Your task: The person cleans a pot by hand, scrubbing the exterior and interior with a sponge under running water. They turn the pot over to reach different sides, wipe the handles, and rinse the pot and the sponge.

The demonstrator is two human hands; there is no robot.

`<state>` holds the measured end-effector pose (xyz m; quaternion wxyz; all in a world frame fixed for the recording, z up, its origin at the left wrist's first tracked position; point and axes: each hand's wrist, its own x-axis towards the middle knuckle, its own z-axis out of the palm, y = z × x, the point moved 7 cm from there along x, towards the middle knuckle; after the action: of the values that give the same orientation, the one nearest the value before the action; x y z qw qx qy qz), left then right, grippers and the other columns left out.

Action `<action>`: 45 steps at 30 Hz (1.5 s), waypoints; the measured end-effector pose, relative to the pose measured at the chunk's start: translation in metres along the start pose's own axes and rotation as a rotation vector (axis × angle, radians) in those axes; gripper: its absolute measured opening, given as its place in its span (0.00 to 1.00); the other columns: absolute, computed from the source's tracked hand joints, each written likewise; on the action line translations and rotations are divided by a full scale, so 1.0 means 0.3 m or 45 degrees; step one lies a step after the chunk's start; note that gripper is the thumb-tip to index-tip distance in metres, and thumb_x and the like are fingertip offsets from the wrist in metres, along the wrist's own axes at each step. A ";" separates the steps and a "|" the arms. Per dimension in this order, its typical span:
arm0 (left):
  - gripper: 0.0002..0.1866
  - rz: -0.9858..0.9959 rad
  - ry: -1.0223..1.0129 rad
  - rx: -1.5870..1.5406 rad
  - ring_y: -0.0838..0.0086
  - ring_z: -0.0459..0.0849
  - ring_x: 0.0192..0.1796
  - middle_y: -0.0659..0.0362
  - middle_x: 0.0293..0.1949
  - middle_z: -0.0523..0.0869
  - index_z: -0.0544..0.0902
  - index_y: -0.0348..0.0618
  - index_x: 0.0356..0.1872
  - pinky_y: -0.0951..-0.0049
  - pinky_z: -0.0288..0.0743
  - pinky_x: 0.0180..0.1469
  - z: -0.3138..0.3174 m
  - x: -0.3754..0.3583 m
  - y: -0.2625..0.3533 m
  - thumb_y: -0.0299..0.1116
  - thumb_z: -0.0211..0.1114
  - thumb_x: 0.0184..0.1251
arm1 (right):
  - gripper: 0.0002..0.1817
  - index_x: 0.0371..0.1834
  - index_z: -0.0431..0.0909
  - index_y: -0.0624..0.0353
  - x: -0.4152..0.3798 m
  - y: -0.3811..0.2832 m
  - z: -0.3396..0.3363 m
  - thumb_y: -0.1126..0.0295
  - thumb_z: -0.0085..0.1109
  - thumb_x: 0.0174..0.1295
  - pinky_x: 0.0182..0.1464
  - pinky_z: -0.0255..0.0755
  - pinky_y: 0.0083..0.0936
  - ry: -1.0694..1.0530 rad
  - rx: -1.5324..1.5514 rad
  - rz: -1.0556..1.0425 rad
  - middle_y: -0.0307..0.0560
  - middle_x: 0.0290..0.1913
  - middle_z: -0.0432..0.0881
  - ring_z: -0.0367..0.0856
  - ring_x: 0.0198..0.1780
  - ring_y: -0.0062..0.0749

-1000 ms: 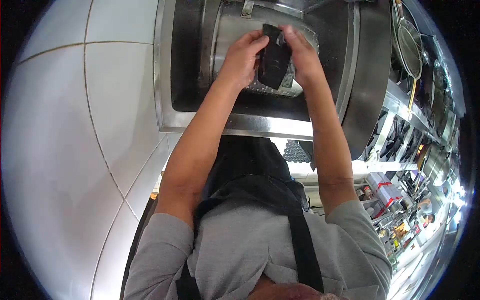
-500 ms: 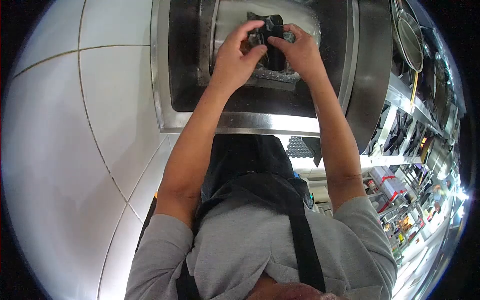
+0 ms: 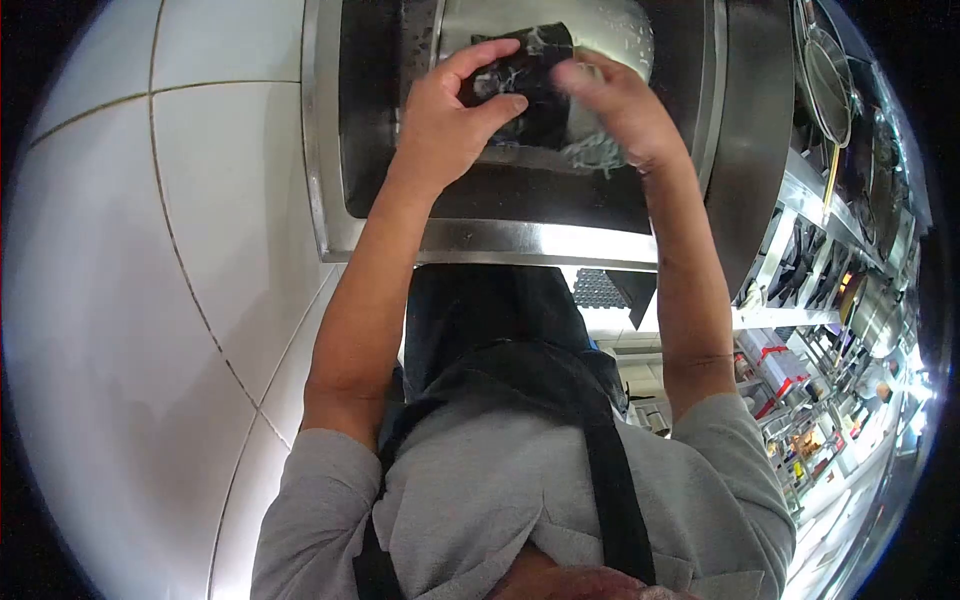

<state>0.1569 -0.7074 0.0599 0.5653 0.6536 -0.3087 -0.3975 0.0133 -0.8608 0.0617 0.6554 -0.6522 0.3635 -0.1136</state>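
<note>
My left hand (image 3: pixel 450 125) grips the left side of a wet black object (image 3: pixel 545 110), thumb below and fingers above. The object looks like a small dark block or cup, with whitish suds streaked over its surface. Close at its right side is my right hand (image 3: pixel 625 110), its fingers smeared by motion. Below that hand hangs a pale, stringy wet patch (image 3: pixel 595 152), like suds or scrubber mesh. Both hands are over a metal pan (image 3: pixel 620 30) of cloudy liquid set in a dark sink (image 3: pixel 380 190).
A steel rim (image 3: pixel 540 240) borders the sink along its near side. White wall tiles (image 3: pixel 230 170) rise at the left. Strainers (image 3: pixel 828 90) hang at the right, above shelving with kitchenware. A person (image 3: pixel 878 385) stands far off at the right.
My left hand has moved slightly left and the black object has turned a little. My right hand has shifted right, away from the object's middle, and the pale stringy patch now shows below it.
</note>
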 end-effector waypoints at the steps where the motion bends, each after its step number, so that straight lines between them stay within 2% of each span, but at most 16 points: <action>1: 0.26 -0.006 0.012 -0.123 0.80 0.85 0.49 0.62 0.51 0.89 0.85 0.42 0.63 0.78 0.79 0.54 -0.003 -0.002 -0.006 0.23 0.77 0.62 | 0.25 0.58 0.87 0.57 -0.007 -0.004 0.034 0.52 0.74 0.65 0.62 0.72 0.24 -0.080 -0.160 0.120 0.46 0.50 0.90 0.84 0.54 0.29; 7: 0.32 -0.164 -0.001 -0.117 0.73 0.84 0.56 0.59 0.49 0.87 0.84 0.43 0.65 0.71 0.78 0.62 -0.082 -0.039 -0.063 0.35 0.84 0.58 | 0.24 0.56 0.87 0.66 0.001 0.006 0.041 0.57 0.73 0.66 0.58 0.75 0.28 -0.212 -0.131 0.066 0.49 0.47 0.92 0.87 0.48 0.30; 10: 0.42 0.634 0.303 0.748 0.61 0.79 0.67 0.49 0.58 0.84 0.81 0.47 0.68 0.58 0.74 0.68 -0.019 -0.022 0.194 0.45 0.87 0.50 | 0.26 0.58 0.86 0.66 0.021 0.008 0.074 0.56 0.74 0.65 0.60 0.74 0.30 -0.308 -0.267 0.094 0.51 0.49 0.91 0.87 0.50 0.33; 11: 0.19 0.695 1.029 0.870 0.51 0.82 0.49 0.45 0.42 0.85 0.83 0.41 0.48 0.53 0.77 0.53 -0.002 -0.005 0.313 0.44 0.71 0.65 | 0.27 0.58 0.86 0.68 0.037 0.051 0.072 0.56 0.74 0.65 0.61 0.74 0.30 -0.347 -0.214 0.164 0.52 0.51 0.91 0.86 0.52 0.33; 14: 0.49 0.631 0.562 0.845 0.53 0.71 0.75 0.45 0.64 0.80 0.78 0.48 0.71 0.49 0.69 0.73 -0.087 -0.133 0.205 0.51 0.88 0.44 | 0.27 0.58 0.86 0.67 0.043 0.040 0.092 0.56 0.75 0.64 0.61 0.73 0.29 -0.375 -0.374 0.180 0.52 0.52 0.90 0.85 0.53 0.33; 17: 0.37 0.660 -0.058 1.015 0.50 0.80 0.68 0.47 0.59 0.86 0.83 0.43 0.65 0.50 0.74 0.66 0.012 -0.118 0.088 0.49 0.83 0.56 | 0.26 0.57 0.86 0.67 0.017 -0.005 0.159 0.57 0.75 0.64 0.61 0.74 0.28 -0.498 0.000 0.235 0.51 0.51 0.90 0.86 0.54 0.33; 21: 0.27 0.345 0.002 0.698 0.59 0.88 0.55 0.50 0.52 0.89 0.86 0.40 0.58 0.59 0.81 0.56 -0.018 -0.125 -0.024 0.46 0.79 0.65 | 0.26 0.58 0.84 0.68 -0.008 -0.034 0.192 0.60 0.76 0.64 0.62 0.74 0.27 -0.568 0.168 0.295 0.51 0.50 0.89 0.86 0.53 0.32; 23: 0.21 -0.263 0.030 -0.195 0.70 0.89 0.46 0.56 0.44 0.89 0.87 0.38 0.52 0.67 0.83 0.50 -0.035 -0.134 -0.169 0.45 0.77 0.69 | 0.28 0.60 0.80 0.71 -0.016 -0.060 0.097 0.63 0.76 0.64 0.62 0.75 0.28 -0.265 0.065 0.187 0.51 0.49 0.89 0.87 0.51 0.31; 26: 0.26 -0.353 0.050 -0.435 0.76 0.86 0.50 0.58 0.51 0.86 0.83 0.39 0.58 0.69 0.83 0.53 -0.022 -0.129 -0.212 0.45 0.79 0.68 | 0.33 0.63 0.76 0.74 0.001 -0.017 0.018 0.63 0.77 0.62 0.62 0.75 0.28 -0.299 0.160 0.181 0.52 0.49 0.89 0.87 0.51 0.32; 33: 0.46 0.508 0.277 0.575 0.64 0.82 0.63 0.53 0.72 0.71 0.69 0.44 0.71 0.62 0.83 0.61 -0.043 -0.133 0.036 0.46 0.86 0.56 | 0.20 0.53 0.90 0.64 0.012 -0.015 0.105 0.60 0.70 0.65 0.64 0.74 0.28 -0.519 -0.235 0.121 0.51 0.56 0.89 0.87 0.55 0.35; 35: 0.42 0.350 -0.107 0.133 0.61 0.84 0.63 0.52 0.66 0.79 0.74 0.44 0.67 0.62 0.81 0.63 0.021 -0.123 -0.004 0.45 0.87 0.53 | 0.20 0.53 0.90 0.63 0.004 -0.047 0.158 0.59 0.69 0.66 0.65 0.74 0.28 -0.636 -0.324 0.017 0.51 0.56 0.89 0.87 0.56 0.34; 38: 0.38 0.103 -0.110 0.403 0.64 0.86 0.59 0.53 0.58 0.86 0.78 0.44 0.65 0.65 0.80 0.62 0.012 -0.129 -0.031 0.44 0.85 0.56 | 0.20 0.48 0.91 0.64 -0.005 -0.095 0.194 0.55 0.67 0.69 0.59 0.78 0.33 -0.577 -0.239 0.214 0.54 0.51 0.91 0.89 0.51 0.37; 40: 0.31 0.143 -0.073 0.398 0.62 0.89 0.53 0.52 0.49 0.90 0.81 0.41 0.62 0.61 0.81 0.60 0.008 -0.148 -0.008 0.41 0.82 0.60 | 0.27 0.40 0.90 0.64 0.027 -0.136 0.146 0.45 0.68 0.67 0.45 0.78 0.32 -0.407 -1.152 0.016 0.50 0.34 0.89 0.85 0.35 0.29; 41: 0.30 0.031 -0.007 0.243 0.65 0.88 0.54 0.52 0.50 0.89 0.80 0.41 0.63 0.64 0.81 0.60 -0.005 -0.154 -0.014 0.40 0.80 0.62 | 0.33 0.43 0.90 0.65 0.032 -0.160 0.102 0.39 0.68 0.65 0.42 0.81 0.39 -0.175 -1.219 -0.049 0.59 0.33 0.88 0.89 0.34 0.47; 44: 0.22 0.005 0.170 0.048 0.73 0.86 0.54 0.54 0.53 0.87 0.80 0.40 0.63 0.72 0.79 0.58 -0.025 -0.139 -0.082 0.35 0.72 0.72 | 0.38 0.45 0.89 0.67 0.046 -0.136 -0.054 0.34 0.69 0.61 0.42 0.81 0.39 0.281 -0.951 -0.027 0.58 0.29 0.88 0.90 0.33 0.45; 45: 0.18 -0.133 0.181 -0.493 0.71 0.86 0.55 0.54 0.55 0.87 0.80 0.40 0.61 0.69 0.80 0.59 -0.019 -0.130 -0.130 0.31 0.69 0.74 | 0.42 0.55 0.85 0.70 0.034 -0.104 -0.070 0.34 0.71 0.61 0.48 0.82 0.39 0.251 -0.766 0.231 0.61 0.38 0.90 0.91 0.41 0.42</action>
<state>0.1410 -0.6648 0.0285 0.6793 0.5742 -0.1517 -0.4311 0.0175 -0.8871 0.0900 0.4024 -0.7674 0.4992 -0.0049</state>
